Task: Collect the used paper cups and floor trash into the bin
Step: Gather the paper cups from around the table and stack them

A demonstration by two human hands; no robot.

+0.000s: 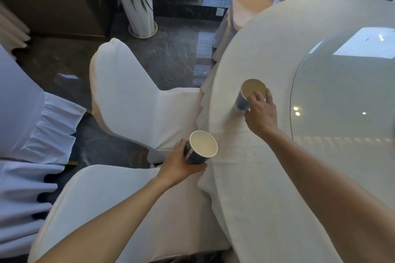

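A round table [256, 177] under a white cloth fills the right side, with a glass turntable [346, 92] on it that runs out of view at the right edge. White-covered chairs crowd the table's left edge: one chair [128, 100] stands pushed in at the middle, a nearer chair [102, 205] lies beneath the left forearm, and two more are cut off at the top. A potted plant [140, 10] stands on the dark floor beyond, its top cropped. On the cloth between the table's left edge and the turntable stands a blue paper cup [242, 100]; the right hand [261, 113] wraps its fingers round it, hiding its right side. The left hand [178, 164] grips a second paper cup [202, 147] just off the table's left edge, tilted toward the camera, above the chair seat. A pale scrap [68, 76] lies on the floor left of the middle chair, too blurred to identify.
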